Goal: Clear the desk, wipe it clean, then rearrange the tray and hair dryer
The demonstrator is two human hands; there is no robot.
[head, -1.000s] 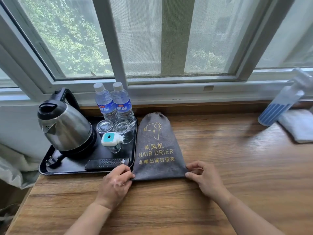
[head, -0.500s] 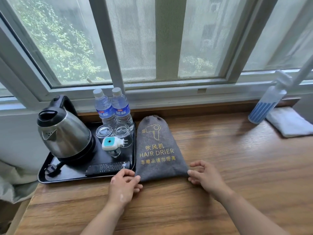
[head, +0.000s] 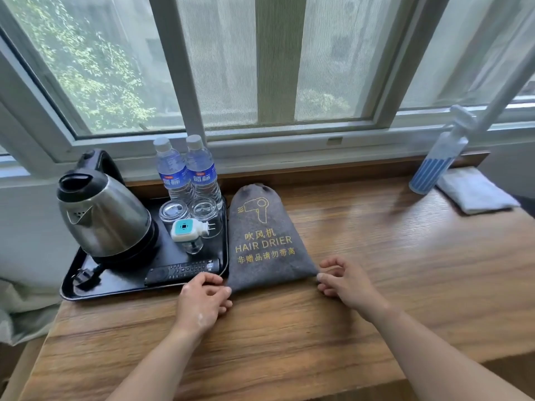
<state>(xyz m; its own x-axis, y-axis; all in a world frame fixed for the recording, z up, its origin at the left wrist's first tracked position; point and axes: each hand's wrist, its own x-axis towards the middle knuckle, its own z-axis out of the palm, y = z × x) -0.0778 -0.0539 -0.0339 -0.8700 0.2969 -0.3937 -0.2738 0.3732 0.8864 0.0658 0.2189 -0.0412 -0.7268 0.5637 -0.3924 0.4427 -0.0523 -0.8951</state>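
Two bottles (head: 170,170), two glasses (head: 204,209), one tray (head: 115,281)

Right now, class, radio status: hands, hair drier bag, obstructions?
Left hand, right hand loosely curled at hair drier bag corners. Bag flat beside tray. Spray bottle, cloth far right.

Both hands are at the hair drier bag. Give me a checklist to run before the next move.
1. Hair drier bag flat on desk, beside tray: ok.
2. Left hand and right hand at the bag's near corners: ok.
3. Firm pinch on those corners: cannot tell.
4. Kettle and water bottles upright on tray: ok.
5. Cleaning gear cleared: not ok; spray bottle and cloth sit far right.
6. Surface dry: cannot tell.
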